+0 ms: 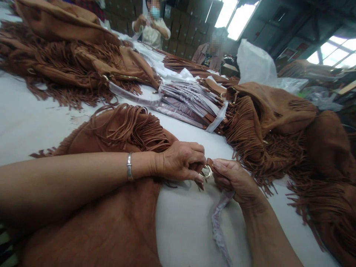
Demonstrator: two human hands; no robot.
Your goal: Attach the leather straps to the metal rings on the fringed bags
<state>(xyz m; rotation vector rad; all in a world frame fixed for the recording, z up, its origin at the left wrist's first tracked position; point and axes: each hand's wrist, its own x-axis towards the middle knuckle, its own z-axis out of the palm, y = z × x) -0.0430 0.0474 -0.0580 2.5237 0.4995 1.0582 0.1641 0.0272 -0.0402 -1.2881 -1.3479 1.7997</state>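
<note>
Over the white table, both hands meet at a gold metal ring (206,172). My left hand (183,160), with a silver bangle on its wrist, is closed with its fingertips at the ring's left side, where a bit of brown leather shows below. My right hand (229,176) pinches the brown leather end of a strap; its plastic-wrapped length (218,226) hangs down below. Under my left arm lies a brown suede bag (111,222), its fringe (130,128) bunched beyond the forearm.
Fringed brown bags are heaped at the left (83,63) and right (272,107) of the table (36,115). A bundle of plastic-wrapped straps (189,102) lies between them. Across the table, a masked person (152,31) holds up both hands; another person (208,52) is near a white plastic bag (256,63).
</note>
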